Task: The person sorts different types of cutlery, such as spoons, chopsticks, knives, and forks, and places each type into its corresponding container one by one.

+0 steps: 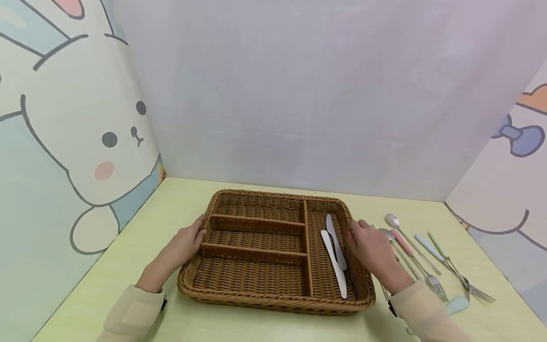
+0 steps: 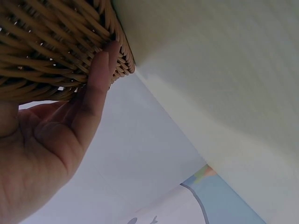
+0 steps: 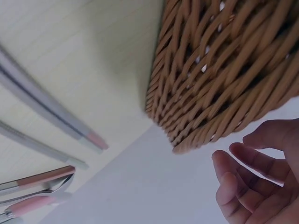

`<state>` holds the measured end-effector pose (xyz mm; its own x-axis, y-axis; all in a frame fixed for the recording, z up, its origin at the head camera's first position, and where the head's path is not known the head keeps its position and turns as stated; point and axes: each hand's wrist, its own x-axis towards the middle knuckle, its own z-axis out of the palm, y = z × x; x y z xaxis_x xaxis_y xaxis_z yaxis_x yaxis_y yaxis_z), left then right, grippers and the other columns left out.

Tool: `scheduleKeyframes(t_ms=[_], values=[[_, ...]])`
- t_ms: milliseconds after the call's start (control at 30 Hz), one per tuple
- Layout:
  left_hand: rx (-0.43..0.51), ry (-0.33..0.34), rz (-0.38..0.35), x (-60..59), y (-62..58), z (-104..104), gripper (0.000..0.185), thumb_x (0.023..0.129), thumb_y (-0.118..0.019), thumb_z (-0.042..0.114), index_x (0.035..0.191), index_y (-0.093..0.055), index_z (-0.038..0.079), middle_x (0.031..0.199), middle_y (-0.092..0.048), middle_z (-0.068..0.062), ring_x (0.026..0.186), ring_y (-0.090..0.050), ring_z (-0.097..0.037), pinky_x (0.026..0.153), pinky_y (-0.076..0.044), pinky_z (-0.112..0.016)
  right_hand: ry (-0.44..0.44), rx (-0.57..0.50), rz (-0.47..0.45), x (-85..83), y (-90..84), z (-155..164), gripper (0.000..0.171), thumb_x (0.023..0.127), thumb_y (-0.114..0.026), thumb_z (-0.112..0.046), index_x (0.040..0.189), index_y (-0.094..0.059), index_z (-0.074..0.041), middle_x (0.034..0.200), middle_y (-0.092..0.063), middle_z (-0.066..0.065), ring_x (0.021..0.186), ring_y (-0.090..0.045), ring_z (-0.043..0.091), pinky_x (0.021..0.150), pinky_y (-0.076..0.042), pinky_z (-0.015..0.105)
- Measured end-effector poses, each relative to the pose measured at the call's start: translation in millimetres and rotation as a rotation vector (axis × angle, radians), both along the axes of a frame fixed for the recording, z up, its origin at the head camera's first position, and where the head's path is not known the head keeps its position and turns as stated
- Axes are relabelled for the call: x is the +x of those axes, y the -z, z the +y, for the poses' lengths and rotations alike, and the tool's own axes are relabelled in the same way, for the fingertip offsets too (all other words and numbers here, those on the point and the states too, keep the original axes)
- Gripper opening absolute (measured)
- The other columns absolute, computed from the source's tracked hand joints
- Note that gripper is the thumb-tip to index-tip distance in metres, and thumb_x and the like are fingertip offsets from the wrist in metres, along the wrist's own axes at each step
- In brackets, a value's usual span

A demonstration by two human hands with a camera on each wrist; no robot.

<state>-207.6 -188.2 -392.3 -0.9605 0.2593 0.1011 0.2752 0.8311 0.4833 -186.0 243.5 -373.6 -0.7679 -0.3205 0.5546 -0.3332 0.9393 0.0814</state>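
A brown wicker tray [image 1: 256,197] with several compartments sits in the middle of the yellow-green table [image 1: 128,266]. Two white knives [image 1: 335,259] lie in its long right compartment. My left hand [image 1: 183,244] rests against the tray's left rim. In the left wrist view its straight fingers [image 2: 98,84] press on the woven wall [image 2: 46,46]. My right hand [image 1: 369,247] hovers at the tray's right rim. The right wrist view shows its fingers [image 3: 247,182] loosely curled, holding nothing, a little apart from the wicker side [image 3: 224,70].
Several spoons and forks with pastel handles [image 1: 423,256] lie on the table right of the tray, close by my right wrist; their handles [image 3: 46,116] show in the right wrist view. Cartoon-printed walls [image 1: 64,142] close in the table on the left, back and right.
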Motion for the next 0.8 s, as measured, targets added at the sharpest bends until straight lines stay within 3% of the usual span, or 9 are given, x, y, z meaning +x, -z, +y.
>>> scheduleKeyframes(t_ms=[167, 467, 633, 800], values=[[-0.006, 0.002, 0.000, -0.2, 0.3, -0.2, 0.052, 0.098, -0.040, 0.011, 0.140, -0.021, -0.012, 0.052, -0.041, -0.002, 0.040, -0.033, -0.010, 0.044, -0.033, -0.026, 0.033, -0.016, 0.020, -5.5, 4.2, 15.4, 0.016, 0.077, -0.063, -0.001, 0.066, -0.052, -0.006, 0.056, -0.043, 0.003, 0.041, -0.030, 0.010, 0.036, -0.020, 0.025], [-0.006, 0.002, -0.005, -0.9, 0.4, -0.9, 0.052, 0.098, -0.040, 0.011, 0.140, -0.021, -0.012, 0.054, -0.042, -0.002, 0.040, -0.033, -0.011, 0.046, -0.033, -0.026, 0.107, -0.064, -0.111, -9.8, 15.4, 34.7, 0.027, 0.085, -0.057, -0.006, 0.059, -0.048, -0.006, 0.051, -0.042, 0.003, 0.043, -0.038, 0.014, 0.038, -0.028, 0.030], [-0.007, 0.002, -0.004, -1.0, 0.5, -0.8, 0.052, 0.098, -0.040, 0.011, 0.140, -0.021, -0.012, 0.053, -0.042, -0.002, 0.040, -0.033, -0.011, 0.045, -0.033, -0.026, 0.175, -0.067, -0.262, -11.2, 22.6, 43.1, 0.027, 0.086, -0.055, -0.007, 0.059, -0.050, -0.004, 0.057, -0.046, 0.007, 0.052, -0.047, 0.022, 0.043, -0.041, 0.040], [0.002, 0.003, -0.002, -0.9, 0.7, -0.4, 0.052, 0.098, -0.040, 0.011, 0.140, -0.021, -0.012, 0.052, -0.042, -0.002, 0.039, -0.032, -0.010, 0.044, -0.033, -0.026, 0.195, -0.063, -0.419, -9.9, 27.5, 49.0, 0.023, 0.082, -0.057, -0.005, 0.060, -0.048, -0.005, 0.058, -0.047, 0.006, 0.052, -0.044, 0.019, 0.045, -0.038, 0.037]])
